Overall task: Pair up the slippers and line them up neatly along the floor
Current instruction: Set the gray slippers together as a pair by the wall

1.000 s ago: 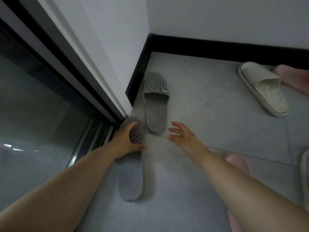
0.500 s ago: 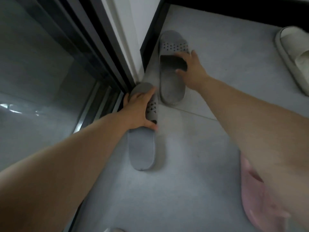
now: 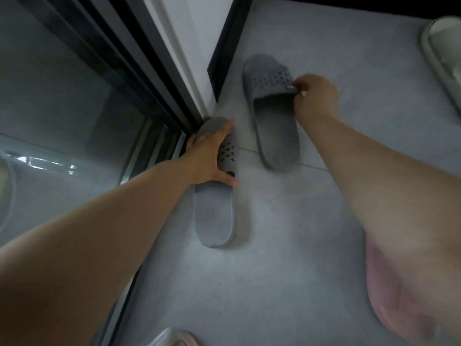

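The near slipper (image 3: 214, 216) lies beside the door track (image 3: 159, 136), the far slipper (image 3: 274, 126) ahead and right of it.

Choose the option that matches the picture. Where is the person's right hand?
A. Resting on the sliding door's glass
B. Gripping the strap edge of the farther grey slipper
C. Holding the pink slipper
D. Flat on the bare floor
B: the right hand pinches the strap edge of the farther grey slipper, while the left hand lies over the nearer grey slipper.

2 grey slippers (image 3: 214, 211) with dark perforated straps, pale grey tiled floor (image 3: 311, 245), pink slipper (image 3: 389, 295), cream slipper (image 3: 446, 53)
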The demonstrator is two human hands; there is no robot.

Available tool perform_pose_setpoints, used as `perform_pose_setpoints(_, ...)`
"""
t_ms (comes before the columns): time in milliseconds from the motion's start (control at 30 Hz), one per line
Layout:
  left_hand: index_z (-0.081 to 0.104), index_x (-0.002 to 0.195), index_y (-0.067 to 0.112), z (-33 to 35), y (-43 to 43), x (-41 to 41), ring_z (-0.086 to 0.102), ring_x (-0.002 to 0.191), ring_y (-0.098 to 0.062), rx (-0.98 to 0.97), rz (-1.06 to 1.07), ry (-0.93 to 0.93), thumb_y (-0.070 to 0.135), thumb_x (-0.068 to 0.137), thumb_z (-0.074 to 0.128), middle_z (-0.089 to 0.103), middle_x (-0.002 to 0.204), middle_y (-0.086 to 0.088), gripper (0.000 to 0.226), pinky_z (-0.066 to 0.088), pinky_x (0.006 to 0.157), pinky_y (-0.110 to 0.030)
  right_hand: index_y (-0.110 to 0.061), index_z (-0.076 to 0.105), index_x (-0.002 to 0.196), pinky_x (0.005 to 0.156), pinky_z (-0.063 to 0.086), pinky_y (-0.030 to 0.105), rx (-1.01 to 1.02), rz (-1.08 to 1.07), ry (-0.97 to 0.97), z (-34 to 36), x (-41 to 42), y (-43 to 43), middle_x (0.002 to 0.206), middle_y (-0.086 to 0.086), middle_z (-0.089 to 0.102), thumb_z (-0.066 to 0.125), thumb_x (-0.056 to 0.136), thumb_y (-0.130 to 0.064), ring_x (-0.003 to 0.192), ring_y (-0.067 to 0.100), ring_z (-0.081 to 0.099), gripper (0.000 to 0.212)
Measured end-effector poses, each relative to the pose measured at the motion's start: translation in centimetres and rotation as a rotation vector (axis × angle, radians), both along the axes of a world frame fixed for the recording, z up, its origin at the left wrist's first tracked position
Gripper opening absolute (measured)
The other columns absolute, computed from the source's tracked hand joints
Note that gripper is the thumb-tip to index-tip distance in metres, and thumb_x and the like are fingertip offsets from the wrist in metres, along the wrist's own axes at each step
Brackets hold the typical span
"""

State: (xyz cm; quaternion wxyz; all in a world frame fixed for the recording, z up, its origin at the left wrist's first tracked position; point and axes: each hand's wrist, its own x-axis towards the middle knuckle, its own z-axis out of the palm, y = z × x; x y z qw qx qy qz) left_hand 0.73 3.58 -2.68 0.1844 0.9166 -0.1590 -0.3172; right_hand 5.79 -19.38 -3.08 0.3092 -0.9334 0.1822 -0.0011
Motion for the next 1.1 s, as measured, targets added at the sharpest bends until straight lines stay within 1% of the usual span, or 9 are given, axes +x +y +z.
perform_pose_setpoints(133, -0.014, 0.145, 0.031, 0.6, -0.3, 0.4, 0.009, 0.145, -0.026, 0.024, -0.033, 0.005, 0.049, 0.051, 0.083, 0.009, 0.158, -0.001, 0.136, 0.008, 0.121, -0.042, -0.017, 0.063, 0.119, 0.099, 0.04, 0.028, 0.094, -0.049, -0.023, -0.6, -8.2, 0.0, 0.123, 0.01, 0.065, 0.051, 0.084, -0.006, 0.114, 0.028, 0.059, 0.039)
perform_pose_setpoints(267, -0.009, 0.146, 0.029, 1.5, -1.6, 0.5, 0.01, 0.146, -0.025, 0.002, -0.147, -0.033, 0.045, 0.049, 0.085, 0.011, 0.158, -0.003, 0.136, 0.012, 0.121, -0.039, -0.017, 0.06, 0.122, 0.087, 0.04, 0.018, 0.232, -0.089, -0.054, -1.0, -14.2, 1.9, 0.122, 0.006, 0.063, 0.056, 0.082, -0.005, 0.097, 0.026, 0.065, 0.042)
perform_pose_setpoints(367, -0.013, 0.145, 0.032, 1.6, -3.0, 0.5, 0.013, 0.144, -0.027, 0.069, -0.295, -0.057, 0.046, 0.052, 0.084, 0.014, 0.158, -0.004, 0.134, 0.008, 0.118, -0.04, -0.02, 0.056, 0.126, 0.086, 0.046, 0.026, 0.297, -0.171, -0.041, -1.1, -16.6, 2.8, 0.124, 0.002, 0.056, 0.055, 0.082, -0.005, 0.092, 0.022, 0.064, 0.047)
perform_pose_setpoints(400, -0.013, 0.145, 0.033, 1.6, -3.2, 0.7, 0.014, 0.143, -0.027, 0.098, -0.316, -0.066, 0.047, 0.053, 0.083, 0.016, 0.157, -0.005, 0.134, 0.007, 0.118, -0.041, -0.021, 0.056, 0.126, 0.086, 0.046, 0.026, 0.312, -0.179, -0.038, -1.1, -16.9, 2.8, 0.125, 0.002, 0.055, 0.054, 0.082, -0.004, 0.091, 0.021, 0.064, 0.047)
perform_pose_setpoints(500, -0.009, 0.146, 0.031, 1.8, -3.3, 1.5, 0.014, 0.144, -0.027, 0.146, -0.297, -0.107, 0.045, 0.055, 0.083, 0.016, 0.157, -0.006, 0.13, 0.006, 0.116, -0.042, -0.019, 0.056, 0.126, 0.08, 0.039, 0.015, 0.327, -0.131, -0.041, -1.1, -16.3, 2.5, 0.125, 0.001, 0.056, 0.053, 0.082, -0.003, 0.087, 0.018, 0.063, 0.047)
perform_pose_setpoints(667, -0.008, 0.146, 0.033, 2.1, -3.0, 2.8, 0.012, 0.145, -0.026, 0.171, -0.243, -0.115, 0.04, 0.056, 0.084, 0.015, 0.158, -0.004, 0.129, 0.007, 0.116, -0.043, -0.014, 0.053, 0.129, 0.092, 0.046, 0.033, 0.311, -0.014, 0.006, -0.8, -14.5, 2.6, 0.131, 0.007, 0.054, 0.051, 0.085, -0.003, 0.103, 0.029, 0.063, 0.046)
perform_pose_setpoints(833, -0.008, 0.145, 0.036, 1.7, -2.9, 3.8, 0.013, 0.145, -0.028, 0.215, -0.255, -0.119, 0.04, 0.054, 0.085, 0.017, 0.157, -0.007, 0.13, 0.011, 0.116, -0.045, -0.014, 0.046, 0.135, 0.098, 0.037, 0.028, 0.262, 0.181, 0.16, 0.2, -12.6, 1.6, 0.138, 0.01, 0.048, 0.051, 0.09, -0.007, 0.115, 0.028, 0.055, 0.045)
perform_pose_setpoints(1000, -0.003, 0.147, 0.033, 1.9, -2.8, 4.6, 0.021, 0.141, -0.031, 0.211, -0.281, -0.161, 0.038, 0.056, 0.085, 0.028, 0.153, -0.011, 0.126, 0.018, 0.115, -0.045, -0.016, 0.044, 0.136, 0.097, 0.037, 0.026, 0.241, 0.065, 0.093, 0.1, -12.8, 0.4, 0.132, 0.012, 0.048, 0.043, 0.085, 0.006, 0.116, 0.028, 0.052, 0.056)
perform_pose_setpoints(1100, 0.006, 0.147, 0.029, 1.9, -3.2, 4.6, 0.023, 0.139, -0.033, 0.231, -0.318, -0.191, 0.036, 0.056, 0.085, 0.031, 0.15, -0.014, 0.121, 0.019, 0.116, -0.044, -0.019, 0.042, 0.138, 0.086, 0.034, 0.015, 0.279, 0.054, 0.096, -0.4, -13.8, 0.4, 0.129, 0.011, 0.045, 0.043, 0.084, 0.006, 0.105, 0.024, 0.054, 0.06)
